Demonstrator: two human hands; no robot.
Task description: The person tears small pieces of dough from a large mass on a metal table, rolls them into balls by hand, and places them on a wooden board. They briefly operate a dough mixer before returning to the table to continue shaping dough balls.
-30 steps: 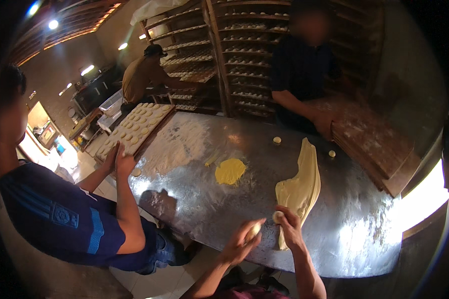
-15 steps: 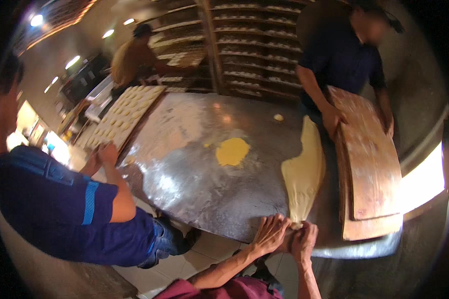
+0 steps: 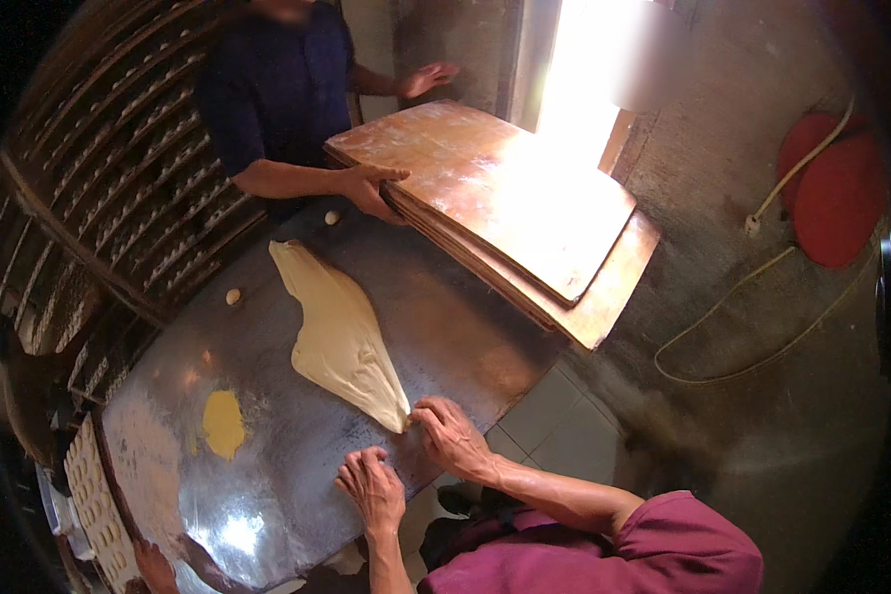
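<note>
A long slab of pale dough lies across the dark metal table, narrowing to a tip at the near end. My right hand is closed at that tip, its fingers pinching the dough's end. My left hand is apart from the slab, to its lower left by the table's near edge. Its fingers are curled down, and whatever may be under them is hidden. Two small dough balls lie beyond, one ball left of the slab and another ball near its far end.
A co-worker's hand holds a stack of wooden boards over the table's far right. A yellow patch marks the table at left. A tray of dough pieces and a loaded rack stand beyond. A cord hangs at right.
The view has swung right. My left hand has come away from the dough tip, while my right stays there. The co-worker has lifted one hand off the boards. A second dough ball now shows.
</note>
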